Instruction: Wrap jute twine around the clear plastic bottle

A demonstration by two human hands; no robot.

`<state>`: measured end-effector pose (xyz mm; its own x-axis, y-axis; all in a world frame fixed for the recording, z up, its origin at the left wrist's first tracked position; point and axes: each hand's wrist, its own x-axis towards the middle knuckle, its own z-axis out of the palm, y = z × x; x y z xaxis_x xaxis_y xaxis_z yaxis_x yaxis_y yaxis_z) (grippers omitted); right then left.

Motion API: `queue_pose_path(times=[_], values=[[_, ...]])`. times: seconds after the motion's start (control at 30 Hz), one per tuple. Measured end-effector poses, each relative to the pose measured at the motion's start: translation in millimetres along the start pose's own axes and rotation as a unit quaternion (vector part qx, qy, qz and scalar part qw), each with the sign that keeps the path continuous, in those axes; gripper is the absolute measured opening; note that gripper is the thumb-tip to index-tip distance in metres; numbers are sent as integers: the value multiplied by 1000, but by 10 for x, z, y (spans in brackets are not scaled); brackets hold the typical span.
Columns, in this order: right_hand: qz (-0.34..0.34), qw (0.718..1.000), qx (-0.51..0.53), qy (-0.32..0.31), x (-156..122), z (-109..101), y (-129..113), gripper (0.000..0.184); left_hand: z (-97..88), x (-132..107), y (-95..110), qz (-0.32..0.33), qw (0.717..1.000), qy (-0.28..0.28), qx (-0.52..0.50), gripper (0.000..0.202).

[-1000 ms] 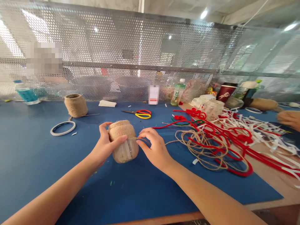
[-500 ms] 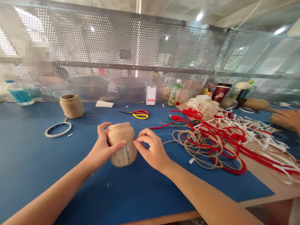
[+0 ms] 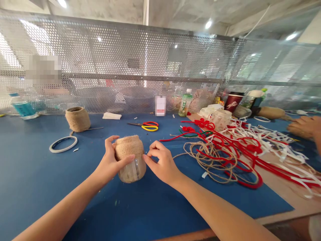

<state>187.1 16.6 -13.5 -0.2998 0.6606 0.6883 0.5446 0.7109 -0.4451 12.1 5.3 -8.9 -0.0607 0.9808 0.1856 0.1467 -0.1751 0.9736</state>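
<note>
A clear glass jar (image 3: pixel 132 171) has its upper part wrapped in rows of tan jute twine. My left hand (image 3: pixel 111 159) is closed round its left side, thumb across the front at the lower edge of the wrapping. At the jar's right side, my right hand (image 3: pixel 162 162) is closed, thumb and forefinger pinched near the wrapping's lower edge. The jute twine (image 3: pixel 179 155) runs from behind this hand to a loose tangled coil (image 3: pixel 213 160) on the right. Just what lies between the fingertips is hidden.
Scissors (image 3: pixel 149 126), a jute-wrapped jar (image 3: pixel 78 120) and a roll of white tape (image 3: pixel 53 148) lie beyond my hands. Red cords (image 3: pixel 253 160) and white strips (image 3: pixel 283 147) are heaped at right. Bottles stand along the perforated metal screen (image 3: pixel 112 50). Another person's hand (image 3: pixel 304 125) is at far right.
The view has tilted up slightly, so the scene sits a little lower. My hands keep nearly the same hold on the jar; the other person's hand at far right has shifted slightly.
</note>
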Motion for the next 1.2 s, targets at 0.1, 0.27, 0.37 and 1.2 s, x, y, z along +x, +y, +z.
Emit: queue_pose_path(times=[0.1,0.27,0.37,1.2], values=[[5,1000,3,1,-3,15,10,24,-1,-6,1,6,1000,0,3,69],[62,997,32,-31,36,-6,13,23,-16,-7,-4,3,1000,-6,11,70],[130,986,83,-65,71,-23,28,23,-18,-5,-10,3,1000,-10,8,70],[326,817,466,-97,56,86,148,39,4,0,-87,15,998,-23,-62,70]])
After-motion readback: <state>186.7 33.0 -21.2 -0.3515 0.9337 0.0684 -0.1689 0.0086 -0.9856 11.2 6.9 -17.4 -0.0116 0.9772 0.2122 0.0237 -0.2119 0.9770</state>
